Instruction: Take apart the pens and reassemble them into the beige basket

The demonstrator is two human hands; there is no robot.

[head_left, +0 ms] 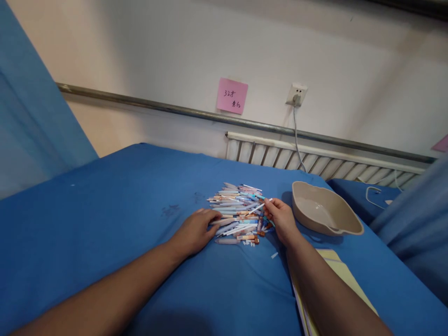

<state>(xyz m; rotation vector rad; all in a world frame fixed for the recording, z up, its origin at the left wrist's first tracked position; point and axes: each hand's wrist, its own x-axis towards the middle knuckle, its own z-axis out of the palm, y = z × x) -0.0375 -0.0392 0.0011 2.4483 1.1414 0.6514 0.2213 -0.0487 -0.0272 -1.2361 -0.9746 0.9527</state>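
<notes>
A pile of pens (231, 205) in pale blue, grey, orange and white lies on the blue cloth (115, 200), most of them pointing sideways. My left hand (198, 231) is at the pile's left edge, thumb and fingers closed around the end of a greyish pen (226, 221). On the other side, my right hand (282, 218) pinches a thin white stick (258, 207), like a pen refill, slanting over the pile. Similar white sticks (235, 230) lie among the pens. Small white pieces (249, 243) and a pen with an orange label (247, 237) are at the near edge.
An oval beige basin (327, 227) stands right of the pile. A yellow pad or folder (336, 266) lies partly under my right forearm. Behind the table are a white radiator (273, 156), a rail (175, 108), a plugged socket (296, 94) and a pink note (232, 95).
</notes>
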